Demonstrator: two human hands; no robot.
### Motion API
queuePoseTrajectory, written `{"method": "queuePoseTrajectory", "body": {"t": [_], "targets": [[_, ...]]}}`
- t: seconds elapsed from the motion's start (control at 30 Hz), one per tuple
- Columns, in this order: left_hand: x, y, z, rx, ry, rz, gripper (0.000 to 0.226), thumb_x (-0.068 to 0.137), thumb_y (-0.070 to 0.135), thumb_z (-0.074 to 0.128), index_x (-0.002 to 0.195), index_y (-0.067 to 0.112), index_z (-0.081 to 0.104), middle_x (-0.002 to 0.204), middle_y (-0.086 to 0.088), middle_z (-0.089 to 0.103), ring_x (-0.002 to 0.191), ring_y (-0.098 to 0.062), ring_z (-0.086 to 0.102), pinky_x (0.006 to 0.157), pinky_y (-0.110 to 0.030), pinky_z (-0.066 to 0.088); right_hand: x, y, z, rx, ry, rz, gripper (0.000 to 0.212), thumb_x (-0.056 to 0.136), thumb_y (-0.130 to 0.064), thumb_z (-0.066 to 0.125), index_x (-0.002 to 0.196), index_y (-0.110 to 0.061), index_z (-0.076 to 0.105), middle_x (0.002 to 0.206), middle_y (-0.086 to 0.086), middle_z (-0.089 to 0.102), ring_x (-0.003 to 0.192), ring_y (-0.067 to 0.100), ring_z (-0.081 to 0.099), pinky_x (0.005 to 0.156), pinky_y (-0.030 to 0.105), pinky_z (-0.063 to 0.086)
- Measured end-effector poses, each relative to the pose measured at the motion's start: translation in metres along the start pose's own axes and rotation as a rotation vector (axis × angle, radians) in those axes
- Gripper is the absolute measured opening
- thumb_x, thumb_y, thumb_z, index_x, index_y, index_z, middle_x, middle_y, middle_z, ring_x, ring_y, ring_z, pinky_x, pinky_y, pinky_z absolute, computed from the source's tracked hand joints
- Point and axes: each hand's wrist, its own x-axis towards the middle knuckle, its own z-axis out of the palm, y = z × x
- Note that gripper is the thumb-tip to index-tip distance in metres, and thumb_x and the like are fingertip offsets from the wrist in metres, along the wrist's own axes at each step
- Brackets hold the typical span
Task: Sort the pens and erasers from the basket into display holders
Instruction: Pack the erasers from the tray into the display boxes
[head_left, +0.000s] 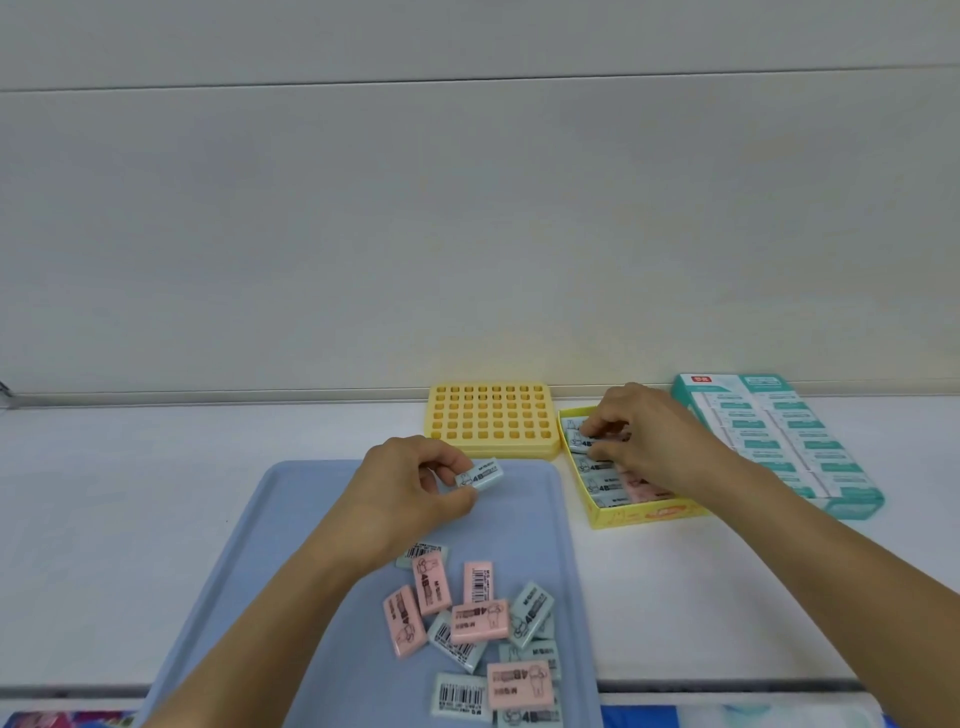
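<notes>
The right hand's fingers curl down into the far end of the yellow eraser box, pinching a blue eraser that they seat at the end of its row; pale blue and pink erasers fill the box nearer the person than those fingers. To their left, the left hand pinches a second blue eraser between thumb and forefinger above the blue tray, its long axis running left to right and pointing toward the box. That box lies just to the right of the left fingers, so the left hand is placed to pass or drop its eraser next. Loose erasers lie heaped on the tray below the left wrist. The yellow pen holder sits just beyond, holes unfilled.
</notes>
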Motion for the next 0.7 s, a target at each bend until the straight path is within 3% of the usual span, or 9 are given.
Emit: {"method": "queuePoseTrajectory", "body": {"t": [0.17, 0.5, 0.6, 0.7], "targets": [[0.004, 0.008, 0.006, -0.044, -0.009, 0.006, 0.019, 0.079, 0.019, 0.079, 0.088, 0.032, 0.070, 0.071, 0.015, 0.056, 0.060, 0.006, 0.050, 0.057, -0.006, 0.041, -0.004, 0.001, 0.002, -0.043, 0.004, -0.069, 0.013, 0.085, -0.021, 0.073, 0.096, -0.025, 0.077, 0.095, -0.006, 0.063, 0.098, 0.014, 0.053, 0.080, 0.031, 0.043], [0.010, 0.018, 0.017, -0.070, 0.028, 0.092, 0.022, 0.077, 0.018, 0.080, 0.090, 0.032, 0.071, 0.083, 0.011, 0.062, 0.063, 0.000, 0.052, 0.061, -0.006, 0.042, -0.008, -0.001, 0.006, -0.100, 0.112, -0.051, 0.013, 0.089, -0.027, 0.066, 0.098, -0.027, 0.076, 0.096, -0.003, 0.063, 0.098, 0.020, 0.054, 0.085, 0.039, 0.045], [0.014, 0.021, 0.023, -0.034, 0.071, 0.137, 0.026, 0.075, 0.015, 0.080, 0.093, 0.031, 0.069, 0.085, 0.011, 0.061, 0.069, -0.006, 0.056, 0.065, -0.008, 0.044, -0.016, -0.010, 0.001, 0.158, 0.181, -0.097, 0.015, 0.087, -0.027, 0.070, 0.102, -0.028, 0.074, 0.092, -0.011, 0.062, 0.089, 0.010, 0.055, 0.080, 0.029, 0.044], [0.019, 0.028, 0.030, 0.022, 0.092, 0.199, 0.028, 0.072, 0.015, 0.079, 0.092, 0.030, 0.068, 0.083, 0.011, 0.059, 0.071, -0.004, 0.055, 0.066, -0.015, 0.046, -0.026, -0.028, -0.005, 0.425, 0.072, -0.182, 0.027, 0.078, -0.025, 0.080, 0.103, -0.030, 0.074, 0.083, -0.009, 0.062, 0.076, 0.010, 0.058, 0.069, 0.020, 0.046]]}}
